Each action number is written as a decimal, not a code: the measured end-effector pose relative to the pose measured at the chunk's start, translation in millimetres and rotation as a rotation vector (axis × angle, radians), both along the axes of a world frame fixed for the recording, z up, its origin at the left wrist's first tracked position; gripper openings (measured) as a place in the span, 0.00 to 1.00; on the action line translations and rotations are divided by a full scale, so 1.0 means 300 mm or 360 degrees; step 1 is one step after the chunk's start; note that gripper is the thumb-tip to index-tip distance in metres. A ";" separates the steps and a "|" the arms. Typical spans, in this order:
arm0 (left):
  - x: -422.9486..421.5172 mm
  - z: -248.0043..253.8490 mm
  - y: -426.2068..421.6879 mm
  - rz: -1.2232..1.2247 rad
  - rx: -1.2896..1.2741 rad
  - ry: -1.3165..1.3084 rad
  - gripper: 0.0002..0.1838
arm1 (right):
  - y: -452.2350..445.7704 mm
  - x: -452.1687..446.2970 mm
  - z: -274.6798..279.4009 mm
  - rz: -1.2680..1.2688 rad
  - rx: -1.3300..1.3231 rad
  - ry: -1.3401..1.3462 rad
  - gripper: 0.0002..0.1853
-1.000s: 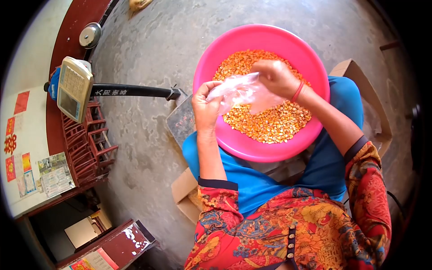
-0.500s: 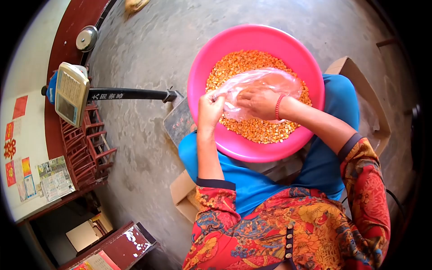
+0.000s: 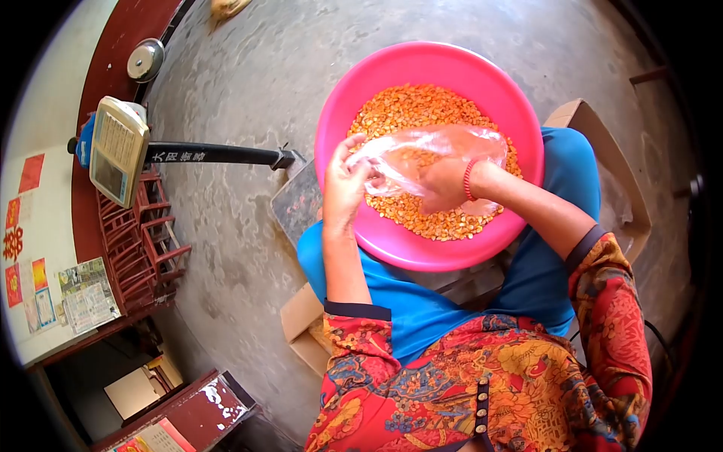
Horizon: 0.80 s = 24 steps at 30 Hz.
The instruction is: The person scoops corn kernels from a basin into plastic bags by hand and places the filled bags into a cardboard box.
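Note:
A wide pink basin rests between my knees, with loose yellow-orange corn kernels spread over its bottom. Above the corn a clear plastic bag stretches sideways. At the basin's left side, my left hand grips the bag's edge between thumb and fingers. My right hand, with a red beaded bracelet at the wrist, is against the plastic low over the kernels. Its fingers are partly covered and blurred, so I cannot tell whether they pinch the bag or any corn.
A platform scale stands left of the basin, its post reaching toward a display. Dark red stools are by the wall. Cardboard boxes flank my legs; another box is at right.
My right hand has turned and dropped slightly toward the corn, its fingers less visible. My left hand has shifted a little left, its fingers more spread. The bag sits lower and wider.

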State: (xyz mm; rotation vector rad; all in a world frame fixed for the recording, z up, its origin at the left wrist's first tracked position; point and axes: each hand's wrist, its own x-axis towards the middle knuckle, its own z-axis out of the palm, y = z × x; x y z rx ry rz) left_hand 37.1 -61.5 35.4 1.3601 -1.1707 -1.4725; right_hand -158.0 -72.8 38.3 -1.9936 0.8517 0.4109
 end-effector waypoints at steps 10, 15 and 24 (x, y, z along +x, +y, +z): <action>-0.040 -0.046 0.006 -0.0088 -0.0164 -0.0603 0.15 | -0.053 -0.050 -0.057 -0.0414 -0.0195 -0.0850 0.17; -0.042 -0.048 0.015 -0.0277 -0.0303 -0.1571 0.10 | -0.015 -0.096 -0.099 0.0077 -0.0455 -0.0205 0.39; -0.014 -0.105 -0.019 0.0058 -0.0374 -0.1252 0.09 | -0.032 -0.100 0.019 0.0284 0.0201 -0.0575 0.20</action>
